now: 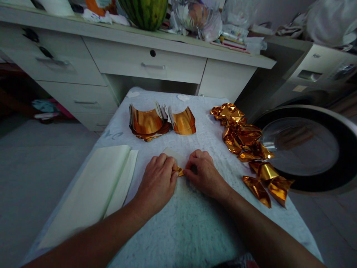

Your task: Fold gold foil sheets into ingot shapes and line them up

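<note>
Near the middle of the cloth-covered table, my left hand (158,182) and my right hand (205,173) face each other over a small sheet of gold foil paper (175,157). Its pale back faces up, and a folded gold edge shows between my fingertips. Both hands are closed on that edge, the fingers pinching it. Beyond them stand two stacks of curled gold foil sheets, a larger stack (146,121) and a smaller stack (184,121). To the right lies a row of folded gold foil pieces (241,136), shiny and puffed.
A pile of pale paper sheets (86,182) lies at the table's left. A white desk with drawers (150,65) stands behind, with a watermelon (145,13) and plastic bags on top. At the right, a washing machine's open round door (304,145) reaches close to the table edge.
</note>
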`<state>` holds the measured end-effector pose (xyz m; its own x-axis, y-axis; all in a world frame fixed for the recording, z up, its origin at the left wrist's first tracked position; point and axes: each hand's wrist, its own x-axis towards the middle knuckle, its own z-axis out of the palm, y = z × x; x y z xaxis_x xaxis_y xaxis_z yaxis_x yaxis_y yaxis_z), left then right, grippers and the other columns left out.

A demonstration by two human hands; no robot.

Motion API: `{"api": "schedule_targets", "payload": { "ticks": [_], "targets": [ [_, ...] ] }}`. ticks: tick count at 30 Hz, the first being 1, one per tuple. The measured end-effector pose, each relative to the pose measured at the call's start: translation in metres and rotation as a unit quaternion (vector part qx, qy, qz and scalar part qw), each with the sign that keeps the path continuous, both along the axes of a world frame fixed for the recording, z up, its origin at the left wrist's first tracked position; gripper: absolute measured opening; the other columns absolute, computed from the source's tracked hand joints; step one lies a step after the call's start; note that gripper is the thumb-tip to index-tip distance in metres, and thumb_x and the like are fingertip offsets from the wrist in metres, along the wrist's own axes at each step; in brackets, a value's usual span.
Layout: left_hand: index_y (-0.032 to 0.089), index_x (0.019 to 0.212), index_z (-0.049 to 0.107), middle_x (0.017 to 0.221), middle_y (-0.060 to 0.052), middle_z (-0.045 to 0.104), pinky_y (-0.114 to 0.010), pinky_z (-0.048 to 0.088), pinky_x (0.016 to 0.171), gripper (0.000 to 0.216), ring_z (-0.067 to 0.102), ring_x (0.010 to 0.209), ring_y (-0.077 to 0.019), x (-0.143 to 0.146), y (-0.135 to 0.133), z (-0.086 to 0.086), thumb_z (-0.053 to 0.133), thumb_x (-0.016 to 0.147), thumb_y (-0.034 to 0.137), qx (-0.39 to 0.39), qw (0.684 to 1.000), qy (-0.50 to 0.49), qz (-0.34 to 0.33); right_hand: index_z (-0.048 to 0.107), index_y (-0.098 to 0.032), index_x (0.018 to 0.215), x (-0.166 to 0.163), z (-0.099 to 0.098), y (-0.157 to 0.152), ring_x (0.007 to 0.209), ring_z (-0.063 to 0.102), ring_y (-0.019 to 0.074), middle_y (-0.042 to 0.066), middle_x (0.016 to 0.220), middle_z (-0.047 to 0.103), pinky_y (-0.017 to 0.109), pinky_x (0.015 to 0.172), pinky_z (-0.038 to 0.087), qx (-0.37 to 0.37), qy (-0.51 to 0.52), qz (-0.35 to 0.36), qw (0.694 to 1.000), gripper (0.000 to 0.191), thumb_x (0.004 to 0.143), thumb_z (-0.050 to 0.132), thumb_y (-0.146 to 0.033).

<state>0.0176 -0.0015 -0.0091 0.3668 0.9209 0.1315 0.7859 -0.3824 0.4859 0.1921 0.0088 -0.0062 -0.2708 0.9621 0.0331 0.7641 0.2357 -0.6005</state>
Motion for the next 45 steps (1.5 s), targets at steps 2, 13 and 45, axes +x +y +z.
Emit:
{"api": "schedule_targets", "payload": {
  "ticks": [2, 13, 45],
  "targets": [
    [0.020, 0.087, 0.056, 0.092, -0.005, 0.054, -0.040, 0.043, 0.081, 0.009, 0.048, 0.089, -0.0228, -0.001, 0.001, -0.001, 0.051, 0.088, 0.013, -0.013, 1.000, -0.022, -0.009, 0.066, -0.018, 0.073, 0.000, -0.001, 0.000, 0.091, 0.046, 0.0214, 0.005, 0.091, 0.057, 0.037, 0.082, 0.036, 0.003, -0.002, 0.000, 1.000, 0.007, 0.079, 0.069, -0.016],
    [0.024, 0.100, 0.069, 0.098, -0.004, 0.060, -0.041, 0.042, 0.087, 0.025, 0.051, 0.095, -0.0228, -0.007, 0.006, -0.004, 0.053, 0.086, 0.011, -0.061, 0.996, -0.066, -0.031, 0.058, -0.020, 0.089, -0.001, -0.001, -0.005, 0.094, 0.045, 0.0244, 0.006, 0.098, 0.054, 0.039, 0.081, 0.036, 0.030, -0.040, -0.010, 0.999, 0.011, 0.080, 0.063, -0.019],
    [0.023, 0.106, 0.066, 0.103, -0.004, 0.059, -0.041, 0.042, 0.090, 0.034, 0.050, 0.099, -0.0226, -0.012, 0.008, -0.001, 0.048, 0.084, 0.005, -0.098, 0.992, -0.057, -0.056, 0.051, -0.022, 0.112, 0.007, 0.005, 0.000, 0.106, 0.046, 0.0269, 0.008, 0.114, 0.054, 0.043, 0.093, 0.038, -0.028, -0.014, 0.010, 0.999, 0.041, 0.075, 0.063, -0.009]
  ]
}}
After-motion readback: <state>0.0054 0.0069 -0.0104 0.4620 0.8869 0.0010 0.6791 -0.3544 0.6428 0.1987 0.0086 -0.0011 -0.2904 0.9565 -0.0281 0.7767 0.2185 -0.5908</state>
